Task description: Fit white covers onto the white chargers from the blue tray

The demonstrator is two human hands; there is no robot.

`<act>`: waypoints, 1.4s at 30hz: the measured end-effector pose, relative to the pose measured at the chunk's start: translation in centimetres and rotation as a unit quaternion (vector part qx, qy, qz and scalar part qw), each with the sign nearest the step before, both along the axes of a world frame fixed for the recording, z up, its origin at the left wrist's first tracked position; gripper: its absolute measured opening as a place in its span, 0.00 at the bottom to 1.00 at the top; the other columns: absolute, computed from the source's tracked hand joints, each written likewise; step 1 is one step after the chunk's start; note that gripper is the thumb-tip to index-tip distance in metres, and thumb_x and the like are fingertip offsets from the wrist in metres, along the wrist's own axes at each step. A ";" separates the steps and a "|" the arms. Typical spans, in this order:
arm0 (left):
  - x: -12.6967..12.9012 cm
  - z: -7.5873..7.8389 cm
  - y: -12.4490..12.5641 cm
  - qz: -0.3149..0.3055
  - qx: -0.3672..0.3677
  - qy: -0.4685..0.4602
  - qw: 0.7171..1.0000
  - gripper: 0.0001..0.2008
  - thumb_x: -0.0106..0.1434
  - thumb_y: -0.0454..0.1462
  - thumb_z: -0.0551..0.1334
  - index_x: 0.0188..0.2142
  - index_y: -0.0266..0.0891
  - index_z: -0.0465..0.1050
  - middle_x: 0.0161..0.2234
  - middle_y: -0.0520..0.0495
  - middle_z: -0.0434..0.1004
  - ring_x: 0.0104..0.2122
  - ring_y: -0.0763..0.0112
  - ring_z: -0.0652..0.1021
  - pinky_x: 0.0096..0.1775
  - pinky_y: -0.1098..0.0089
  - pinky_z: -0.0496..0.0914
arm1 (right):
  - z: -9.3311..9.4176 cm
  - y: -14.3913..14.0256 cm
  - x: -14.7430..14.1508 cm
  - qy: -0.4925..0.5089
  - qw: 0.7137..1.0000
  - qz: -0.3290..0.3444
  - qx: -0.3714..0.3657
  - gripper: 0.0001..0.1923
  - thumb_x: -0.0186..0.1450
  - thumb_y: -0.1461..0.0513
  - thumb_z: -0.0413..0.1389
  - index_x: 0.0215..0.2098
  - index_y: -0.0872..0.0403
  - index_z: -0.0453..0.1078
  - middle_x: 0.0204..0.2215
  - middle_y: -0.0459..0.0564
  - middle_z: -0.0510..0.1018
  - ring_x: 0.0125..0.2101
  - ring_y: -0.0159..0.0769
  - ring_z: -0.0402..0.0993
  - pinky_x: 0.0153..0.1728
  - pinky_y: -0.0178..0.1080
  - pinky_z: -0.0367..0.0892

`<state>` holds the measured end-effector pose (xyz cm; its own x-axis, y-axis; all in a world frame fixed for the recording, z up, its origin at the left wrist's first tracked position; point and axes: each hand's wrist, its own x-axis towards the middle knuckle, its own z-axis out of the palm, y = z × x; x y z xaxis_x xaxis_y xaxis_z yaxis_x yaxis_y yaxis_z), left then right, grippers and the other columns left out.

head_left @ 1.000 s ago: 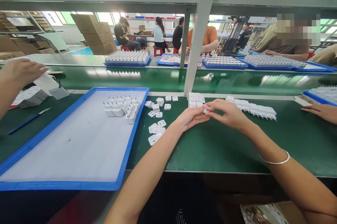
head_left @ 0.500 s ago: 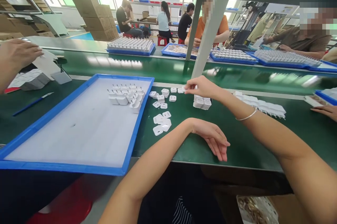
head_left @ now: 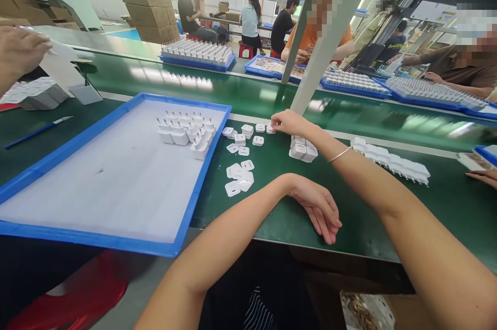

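Note:
My right hand (head_left: 289, 122) reaches across the green work surface, with thumb and fingers pinched on a small white plastic cover plate (head_left: 269, 129) at the end of a short row. Beside it lie several more cover plates (head_left: 247, 130), some stacked, others loose (head_left: 238, 177) nearer to me. Next to my right wrist stands a block of stacked white pieces (head_left: 303, 150). My left hand (head_left: 318, 208) rests at the front edge, bent at the wrist, fingers loosely stretched and holding nothing. White plug housings with metal pins (head_left: 186, 131) stand in the far right corner of the blue-rimmed tray (head_left: 176, 247).
A row of white plug housings (head_left: 388, 156) lies to the right. At far left, another person's hand (head_left: 23, 53) is above white stacks, near a blue-handled knife (head_left: 39, 131). A slanted metal post (head_left: 330, 40) rises beyond my right hand. Filled trays (head_left: 198, 56) line the far side.
The camera view has tilted and shifted slightly. My right hand stays at the end of the row, still pinching a cover plate. My left hand keeps its place.

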<state>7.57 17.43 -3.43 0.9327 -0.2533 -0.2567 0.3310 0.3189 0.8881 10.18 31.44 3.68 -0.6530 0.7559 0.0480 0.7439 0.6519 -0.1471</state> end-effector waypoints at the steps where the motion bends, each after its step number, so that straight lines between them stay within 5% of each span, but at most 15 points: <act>1: 0.0 0.0 0.0 0.001 -0.002 0.002 1.000 0.15 0.55 0.44 0.75 0.32 0.34 0.81 0.36 0.43 0.86 0.40 0.65 0.86 0.47 0.67 0.78 | -0.3 0.1 0.0 0.002 1.000 -0.003 -0.003 0.03 0.62 0.66 0.62 0.35 0.55 0.78 0.38 0.52 0.84 0.40 0.41 0.78 0.36 0.36 0.64; 14: 0.0 0.2 -0.1 0.004 -0.002 0.001 1.000 0.15 0.55 0.44 0.74 0.33 0.33 0.81 0.36 0.42 0.86 0.39 0.65 0.86 0.47 0.68 0.78 | -1.3 0.4 0.5 0.042 0.999 -0.021 -0.029 0.19 0.64 0.61 0.63 0.53 0.53 0.76 0.45 0.53 0.84 0.46 0.43 0.80 0.44 0.40 0.70; 26: 0.0 0.1 -0.1 0.007 -0.012 0.003 1.000 0.16 0.53 0.44 0.76 0.32 0.33 0.82 0.35 0.43 0.86 0.39 0.65 0.86 0.46 0.69 0.79 | -0.9 0.4 0.2 0.007 0.999 -0.022 -0.037 0.22 0.62 0.61 0.64 0.55 0.52 0.76 0.46 0.53 0.84 0.46 0.45 0.80 0.45 0.42 0.71; 34: 0.2 -0.2 -0.1 0.011 0.007 -0.011 1.000 0.15 0.54 0.44 0.75 0.32 0.33 0.81 0.36 0.42 0.85 0.39 0.63 0.86 0.46 0.66 0.79 | -0.2 0.2 0.2 0.001 0.997 -0.022 -0.068 0.33 0.59 0.62 0.68 0.62 0.54 0.70 0.52 0.57 0.81 0.50 0.45 0.78 0.49 0.41 0.72; 42: 0.2 -0.2 0.0 0.009 0.008 -0.011 1.000 0.15 0.54 0.44 0.74 0.32 0.33 0.81 0.36 0.42 0.85 0.39 0.63 0.86 0.47 0.66 0.79 | -0.7 0.1 -0.4 0.000 0.998 -0.030 -0.063 0.29 0.61 0.64 0.66 0.61 0.56 0.72 0.49 0.58 0.82 0.48 0.48 0.78 0.48 0.45 0.71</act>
